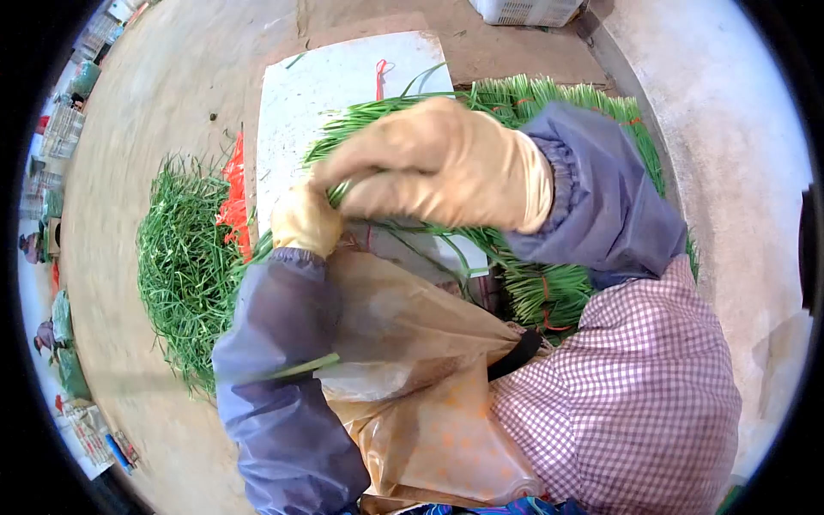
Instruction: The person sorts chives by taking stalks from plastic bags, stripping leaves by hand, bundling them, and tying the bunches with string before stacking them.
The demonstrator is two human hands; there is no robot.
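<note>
My left hand (302, 221), in a pale glove, is closed around a bunch of long green chive-like stalks (356, 123). Leafy ends stick out below it, and the bunch's other end extends over the white board (287, 107). My right hand (446, 163), gloved and slightly blurred, arches over the bunch. Its fingertips come together against the left hand, and what they pinch is hidden. A red tie (381, 79) lies on the board beyond the bunch. Tied bundles (532, 99) of the same stalks, with red bands, are stacked to the right.
A heap of loose green stalks (180, 266) lies on the floor at left, beside red plastic (233, 202). A brown plastic apron (403, 335) covers my lap. A white crate (528, 10) stands at the back. Sacks (73, 369) and people are far left.
</note>
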